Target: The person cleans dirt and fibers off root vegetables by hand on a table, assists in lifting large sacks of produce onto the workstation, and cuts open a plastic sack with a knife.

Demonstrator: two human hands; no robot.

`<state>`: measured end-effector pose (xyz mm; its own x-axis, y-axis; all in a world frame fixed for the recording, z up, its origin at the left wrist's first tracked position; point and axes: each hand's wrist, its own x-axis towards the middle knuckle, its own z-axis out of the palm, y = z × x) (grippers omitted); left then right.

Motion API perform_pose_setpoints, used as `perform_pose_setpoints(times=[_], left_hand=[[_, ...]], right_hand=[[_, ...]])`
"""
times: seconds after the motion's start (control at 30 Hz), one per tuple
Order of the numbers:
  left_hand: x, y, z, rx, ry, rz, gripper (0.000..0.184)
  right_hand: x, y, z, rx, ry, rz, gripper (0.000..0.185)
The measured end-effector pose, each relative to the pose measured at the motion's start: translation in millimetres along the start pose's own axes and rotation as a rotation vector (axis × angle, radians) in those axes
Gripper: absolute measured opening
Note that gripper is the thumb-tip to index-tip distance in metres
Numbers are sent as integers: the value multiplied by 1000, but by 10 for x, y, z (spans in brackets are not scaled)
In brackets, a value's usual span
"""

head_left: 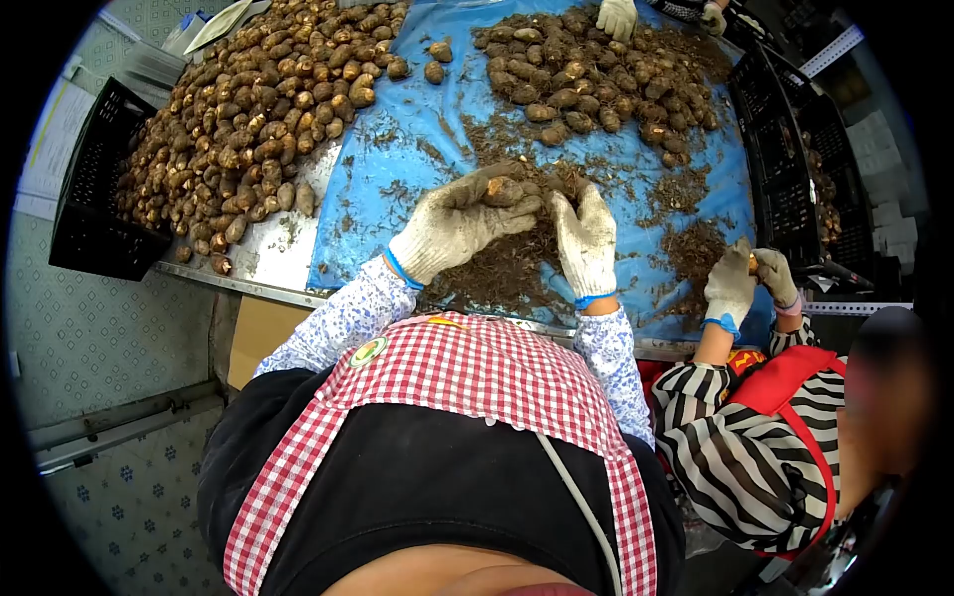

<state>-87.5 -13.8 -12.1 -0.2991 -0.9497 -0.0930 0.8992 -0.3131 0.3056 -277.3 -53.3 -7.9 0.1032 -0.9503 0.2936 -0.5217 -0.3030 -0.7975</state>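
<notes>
My left hand (455, 226), in a soiled white knit glove, is closed around a brown taro corm (504, 192) with a pale orange patch. Just to its right is my right hand (586, 236), gloved the same way, fingers pointing up and drawn together by dark, hairy fibres (562, 177). What those fingers grip, if anything, I cannot make out. Beneath both hands, a heap of loose root fibres (502, 270) covers part of the blue plastic sheet (370, 204).
Cleaned-looking taros (263, 119) are piled at left beside a black crate (99, 189). Hairy taros (596, 84) lie at the back, near another person's gloved hand (617, 18). At right, a co-worker's gloved hands (731, 283) hold a small piece; black crates (795, 149) stand beyond.
</notes>
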Motion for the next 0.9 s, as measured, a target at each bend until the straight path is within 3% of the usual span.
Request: perform_pose_setpoints(times=[0.1, 0.13, 0.23, 0.27, 0.37, 0.4, 0.43, 0.47, 0.53, 0.57, 0.63, 0.77, 0.83, 0.9], left_hand=[[-12, -36, 75, 141, -57, 11, 51], [-26, -45, 83, 202, -82, 20, 51], [-41, -92, -19, 276, -84, 51, 48], [-47, -103, -69, 293, -46, 81, 45], [31, -83, -399, -173, -145, 30, 44], [5, -82, -141, 160, 116, 176, 42], [-6, -38, -66, 133, 145, 175, 42], [-2, 6, -26, 105, 171, 175, 42], [-25, 17, 144, 50, 247, 146, 43], [-17, 0, 83, 97, 182, 142, 43], [11, -23, -18, 202, 52, 117, 44], [-42, -38, 84, 787, 67, 240, 48], [-45, 38, 141, 782, 215, 129, 49], [-33, 83, -9, 798, 257, 82, 50]], right_hand=[[-28, -151, -101, 153, -93, -90, 37], [-42, -184, -75, 96, -52, -216, 35], [-30, -195, -3, 62, -103, -295, 34], [-33, -236, -4, -61, -74, -339, 25], [-105, -134, 49, -148, -83, -485, 25], [-146, -190, 15, -146, -73, -571, 23], [-180, -174, -8, -151, -85, -617, 15], [-182, 179, 182, -45, -251, -338, 10], [-155, 153, 88, -23, -479, -73, 8], [-112, 139, 86, -52, -285, -321, 17], [-2, -90, 29, -107, -400, -98, 28], [47, -74, 158, 171, -333, 1, 38], [35, -70, 190, 186, -380, 84, 35], [35, -113, 163, 49, -313, -2, 30]])
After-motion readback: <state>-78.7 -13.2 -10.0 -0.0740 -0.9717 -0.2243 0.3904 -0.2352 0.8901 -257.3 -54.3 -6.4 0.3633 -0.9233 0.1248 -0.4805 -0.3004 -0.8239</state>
